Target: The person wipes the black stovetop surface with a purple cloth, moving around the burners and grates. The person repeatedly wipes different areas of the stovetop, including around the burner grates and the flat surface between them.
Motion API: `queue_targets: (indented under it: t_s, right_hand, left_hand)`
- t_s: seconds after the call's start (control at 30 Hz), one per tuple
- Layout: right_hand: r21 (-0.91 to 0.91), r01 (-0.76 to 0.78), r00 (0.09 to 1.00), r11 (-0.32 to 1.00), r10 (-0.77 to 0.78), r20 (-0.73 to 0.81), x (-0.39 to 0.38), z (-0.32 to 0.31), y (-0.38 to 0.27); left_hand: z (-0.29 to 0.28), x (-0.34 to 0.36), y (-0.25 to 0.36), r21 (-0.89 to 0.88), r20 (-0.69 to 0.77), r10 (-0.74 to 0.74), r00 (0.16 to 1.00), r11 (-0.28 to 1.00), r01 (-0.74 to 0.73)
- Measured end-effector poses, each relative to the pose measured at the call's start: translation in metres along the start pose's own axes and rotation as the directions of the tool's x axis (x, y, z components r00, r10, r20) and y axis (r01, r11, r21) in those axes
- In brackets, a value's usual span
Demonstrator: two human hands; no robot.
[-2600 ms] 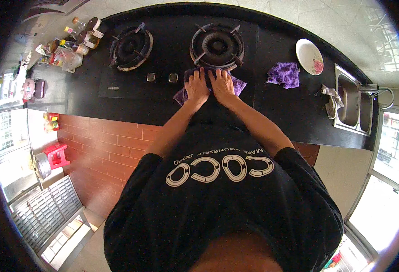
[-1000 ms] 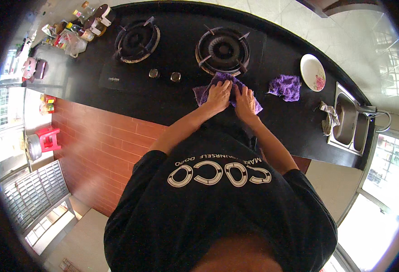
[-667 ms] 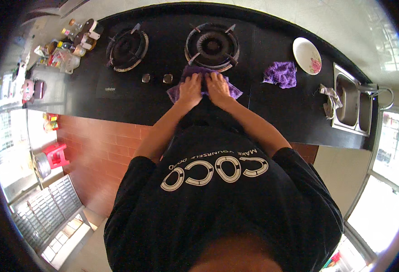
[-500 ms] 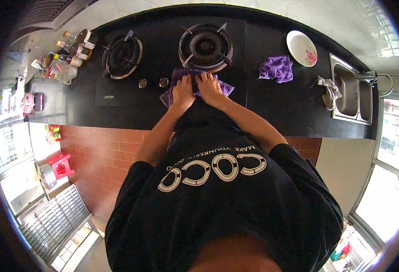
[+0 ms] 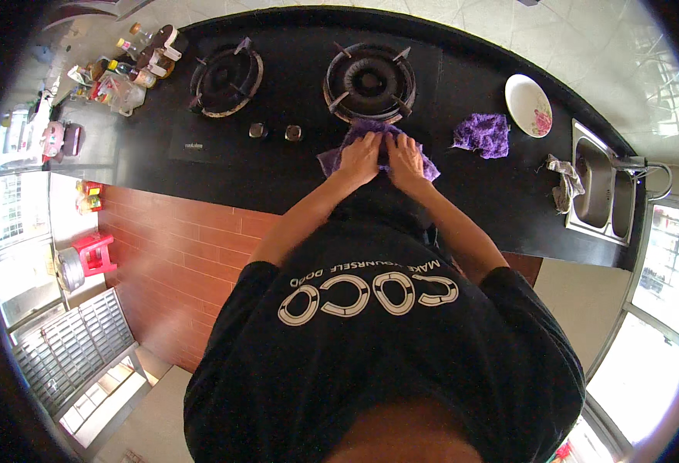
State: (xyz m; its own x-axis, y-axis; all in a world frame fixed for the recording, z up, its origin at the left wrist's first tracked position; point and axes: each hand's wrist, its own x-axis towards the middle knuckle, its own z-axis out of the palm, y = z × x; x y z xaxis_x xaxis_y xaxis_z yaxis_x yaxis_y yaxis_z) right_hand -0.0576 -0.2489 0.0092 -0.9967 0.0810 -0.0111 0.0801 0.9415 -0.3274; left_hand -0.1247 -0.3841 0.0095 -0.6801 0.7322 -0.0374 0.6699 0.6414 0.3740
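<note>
Pressing purple cloth (image 5: 338,158) flat on counter (image 5: 224,174), left hand (image 5: 360,155) and right hand (image 5: 406,157) spread; push firmly, stay clear of burner (image 5: 368,82) just ahead.

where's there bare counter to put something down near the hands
Bare black counter lies between the purple cloth under both hands and the sink, in front of the second purple cloth. Another bare strip runs below the stove knobs. The far left corner is crowded with bottles.
</note>
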Motion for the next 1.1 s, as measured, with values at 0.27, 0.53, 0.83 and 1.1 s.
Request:
queue_targets:
  t_s: [0.27, 0.53, 0.83, 1.1]
  right_hand:
    - [0.043, 0.083, 0.996, 0.996, -0.084, 0.026, 0.033, 0.019, -0.061]
    - [-0.185, 0.011, 1.0, 0.983, -0.015, -0.018, -0.034, -0.006, 0.014]
    - [0.09, -0.031, 0.966, 0.995, 0.007, 0.259, -0.085, -0.065, 0.024]
    - [0.005, 0.069, 0.992, 0.998, -0.069, -0.106, -0.036, -0.086, -0.016]
  left_hand:
    - [-0.025, -0.028, -0.053, 0.113, -0.032, -0.151, 0.988, 0.982, 0.154]
    - [0.013, -0.012, 0.014, -0.157, 0.035, 0.026, 0.999, 0.987, -0.02]
    - [0.005, -0.021, 0.029, -0.381, 0.437, 0.299, 0.849, 0.916, -0.127]
    - [-0.061, -0.031, 0.026, -0.092, -0.16, 0.052, 0.986, 0.993, -0.068]
